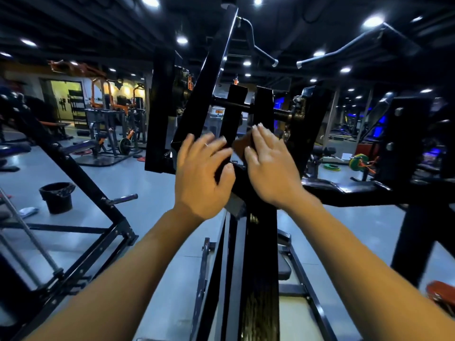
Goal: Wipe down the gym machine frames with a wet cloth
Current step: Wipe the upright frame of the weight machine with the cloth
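Note:
A black gym machine frame (261, 242) rises straight in front of me, with a slanted beam (209, 77) and two short uprights above it. My right hand (270, 168) lies flat with straight fingers on a brown cloth (242, 143), pressing it against the upright post. Most of the cloth is hidden under the fingers. My left hand (200, 175) is at the post's left side, its fingers and thumb wrapped round the black bar. Both hands are slightly blurred.
A black bucket (57, 196) stands on the grey floor at the left, with a pale rag (28, 211) beside it. A black angled rack (81, 198) fills the lower left. Weight plates (358, 161) lie at the right. Orange racks (108, 97) stand far back.

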### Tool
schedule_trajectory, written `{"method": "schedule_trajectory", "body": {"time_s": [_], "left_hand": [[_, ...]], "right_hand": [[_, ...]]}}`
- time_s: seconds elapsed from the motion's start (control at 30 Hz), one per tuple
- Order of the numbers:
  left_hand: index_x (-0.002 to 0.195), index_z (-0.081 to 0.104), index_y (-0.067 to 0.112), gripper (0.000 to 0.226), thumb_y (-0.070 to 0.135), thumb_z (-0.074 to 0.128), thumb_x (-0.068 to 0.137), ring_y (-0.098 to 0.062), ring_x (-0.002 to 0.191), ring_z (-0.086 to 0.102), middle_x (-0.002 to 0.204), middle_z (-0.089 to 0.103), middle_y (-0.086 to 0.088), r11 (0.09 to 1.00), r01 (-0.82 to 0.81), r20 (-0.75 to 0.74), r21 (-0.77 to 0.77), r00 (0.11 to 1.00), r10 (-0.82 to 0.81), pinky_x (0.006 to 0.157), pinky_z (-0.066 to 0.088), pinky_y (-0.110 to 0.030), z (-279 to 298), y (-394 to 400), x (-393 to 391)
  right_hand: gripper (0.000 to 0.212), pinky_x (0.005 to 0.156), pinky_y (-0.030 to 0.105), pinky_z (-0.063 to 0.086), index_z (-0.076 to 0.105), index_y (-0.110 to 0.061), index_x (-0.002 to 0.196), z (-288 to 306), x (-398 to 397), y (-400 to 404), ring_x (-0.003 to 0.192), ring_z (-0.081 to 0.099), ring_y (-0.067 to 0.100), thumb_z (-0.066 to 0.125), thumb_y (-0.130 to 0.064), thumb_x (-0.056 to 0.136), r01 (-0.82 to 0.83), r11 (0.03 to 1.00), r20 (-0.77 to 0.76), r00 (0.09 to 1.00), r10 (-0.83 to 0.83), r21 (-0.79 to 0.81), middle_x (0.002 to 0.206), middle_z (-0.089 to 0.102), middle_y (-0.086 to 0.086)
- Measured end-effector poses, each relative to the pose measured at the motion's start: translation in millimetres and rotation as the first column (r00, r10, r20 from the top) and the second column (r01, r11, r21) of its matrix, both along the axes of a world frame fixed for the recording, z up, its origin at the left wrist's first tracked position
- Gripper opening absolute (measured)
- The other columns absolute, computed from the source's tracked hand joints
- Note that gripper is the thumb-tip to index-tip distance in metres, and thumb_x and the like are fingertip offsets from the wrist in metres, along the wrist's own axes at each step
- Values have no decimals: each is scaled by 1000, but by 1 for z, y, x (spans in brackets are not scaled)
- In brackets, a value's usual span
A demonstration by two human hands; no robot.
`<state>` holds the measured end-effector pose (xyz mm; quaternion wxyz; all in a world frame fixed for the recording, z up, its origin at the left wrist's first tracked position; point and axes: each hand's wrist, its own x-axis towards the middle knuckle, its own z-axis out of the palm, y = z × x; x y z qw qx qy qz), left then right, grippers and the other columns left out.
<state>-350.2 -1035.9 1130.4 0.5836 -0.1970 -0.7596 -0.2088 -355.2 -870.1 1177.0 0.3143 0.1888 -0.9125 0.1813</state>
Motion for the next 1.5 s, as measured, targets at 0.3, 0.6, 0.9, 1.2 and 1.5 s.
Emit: {"method": "schedule_trajectory", "body": {"time_s": [0.3, 0.6, 0.9, 1.2, 1.5], "left_hand": [[152, 45, 26, 50, 44, 34, 107, -12, 140, 45, 151, 50, 7, 269, 199, 30, 942, 750, -661, 121, 32, -35, 27, -26, 23], [128, 65, 20, 49, 41, 24, 110, -2, 108, 65, 120, 71, 6, 151, 192, -40, 970, 736, -676, 89, 47, -16, 30, -37, 17], [79, 63, 24, 37, 29, 37, 105, -6, 69, 62, 76, 66, 7, 35, 211, -123, 977, 688, -715, 65, 52, -24, 25, -43, 16], [120, 65, 25, 41, 31, 26, 109, -8, 121, 62, 123, 71, 5, 234, 144, 55, 961, 733, -678, 105, 45, -25, 27, -41, 23], [125, 67, 15, 50, 31, 23, 110, -5, 110, 66, 114, 73, 5, 174, 158, -3, 972, 750, -661, 92, 52, -18, 27, -36, 21]], "right_hand": [[72, 129, 29, -3, 2, -15, 165, -45, 80, -13, 159, -3, 13, 2, -50, 102, 16, 980, 11, 1000, -18, 197, 174, -1, -1], [65, 130, 37, 10, 4, -10, 165, -10, 42, -82, 160, 6, 22, 21, -44, 112, -22, 952, -79, 996, 48, 305, 174, 3, 8], [65, 129, 38, 13, 6, -13, 166, 9, 17, -123, 159, 7, 25, 24, -45, 112, -7, 923, -140, 988, 65, 385, 173, 7, 8], [67, 126, 38, 21, 11, -8, 164, -23, 58, -55, 154, 25, 29, 20, -47, 110, 85, 957, -28, 996, -81, 279, 168, 24, 14], [71, 105, 43, 40, 13, -4, 162, 9, 26, -92, 132, 47, 35, 22, -52, 110, 72, 967, 28, 996, -81, 243, 147, 45, 20]]}}
